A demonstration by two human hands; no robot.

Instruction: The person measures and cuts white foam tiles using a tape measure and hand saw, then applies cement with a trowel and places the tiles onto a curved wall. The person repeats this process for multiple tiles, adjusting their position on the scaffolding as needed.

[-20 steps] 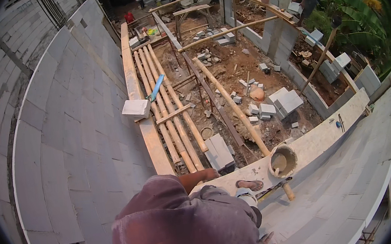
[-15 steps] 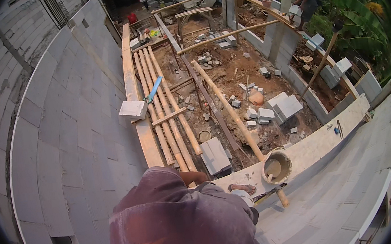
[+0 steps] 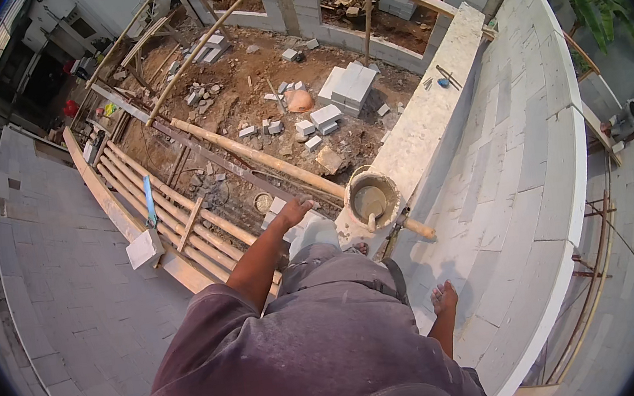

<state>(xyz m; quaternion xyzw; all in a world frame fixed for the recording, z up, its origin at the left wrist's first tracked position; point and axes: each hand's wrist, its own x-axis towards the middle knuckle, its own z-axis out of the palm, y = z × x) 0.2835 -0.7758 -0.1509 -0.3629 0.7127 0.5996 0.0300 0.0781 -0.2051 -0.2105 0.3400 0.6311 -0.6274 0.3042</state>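
Observation:
My left hand (image 3: 293,213) is stretched out ahead of my body with its fingers extended and nothing visible in it. Just beneath it is a pale surface (image 3: 313,234) that I cannot identify for sure. My right hand (image 3: 444,297) hangs by the light block wall (image 3: 500,210) on my right, fingers apart and holding nothing; whether it touches the wall I cannot tell. In front of me a bucket (image 3: 373,197) of grey mortar stands on a plank (image 3: 431,109), with a handle sticking up inside it. One foot (image 3: 360,248) shows near the bucket.
Bamboo poles (image 3: 171,205) lie side by side on the left, by a plank carrying a white block (image 3: 144,249) and a blue strip (image 3: 149,200). A long bamboo pole (image 3: 259,158) runs toward the bucket. Below, white blocks (image 3: 351,84) and rubble lie on the ground.
My body has straightened from a bend, and both hands have come into sight. The view has turned to the right; the person at the far right is out of view.

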